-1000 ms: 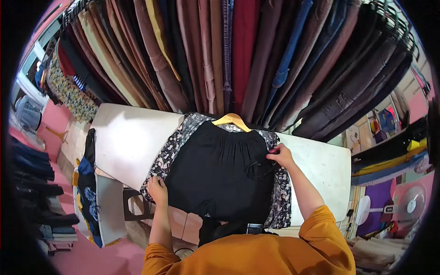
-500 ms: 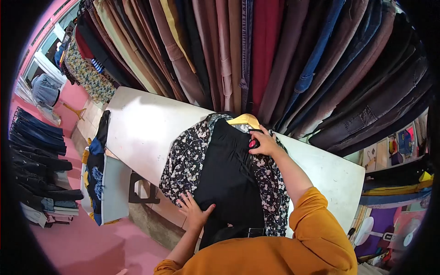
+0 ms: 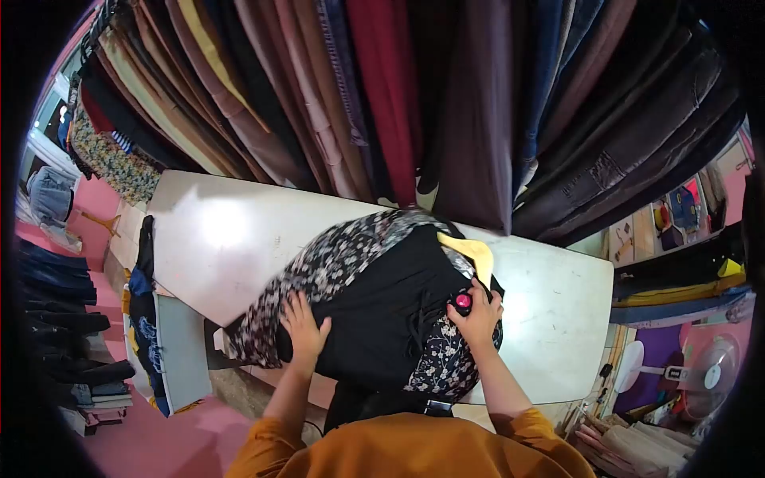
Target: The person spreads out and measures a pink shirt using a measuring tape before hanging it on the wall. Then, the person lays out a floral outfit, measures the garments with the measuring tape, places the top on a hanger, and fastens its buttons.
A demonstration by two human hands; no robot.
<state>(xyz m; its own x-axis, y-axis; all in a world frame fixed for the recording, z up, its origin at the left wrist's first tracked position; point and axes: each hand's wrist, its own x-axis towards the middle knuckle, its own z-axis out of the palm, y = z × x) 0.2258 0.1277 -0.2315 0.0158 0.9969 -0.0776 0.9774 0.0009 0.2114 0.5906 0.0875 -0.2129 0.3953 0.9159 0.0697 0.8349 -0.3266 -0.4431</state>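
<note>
A black garment with white floral print (image 3: 331, 247) lies across the white table, its left part hanging past the near edge. On top of it are black drawstring trousers (image 3: 366, 311), their gathered waist toward the right. A yellow hanger (image 3: 472, 253) sticks out at the upper right. My left hand (image 3: 303, 327) rests with fingers spread where the print meets the black cloth. In my right hand (image 3: 480, 319), closed at the waist end, is a small black object with a round pink face (image 3: 463, 301); its kind does not show.
The white table (image 3: 550, 319) stands before a dense rack of hanging trousers (image 3: 382, 103). To the left, a white bin (image 3: 183, 346) has clothes over its edge. Folded jeans (image 3: 64, 319) are stacked at far left. A fan (image 3: 712, 374) stands at the right.
The clothes have turned clockwise, the hanger end moving right and down, the lower end swinging left. Both hands moved along with them. My view has shifted too.
</note>
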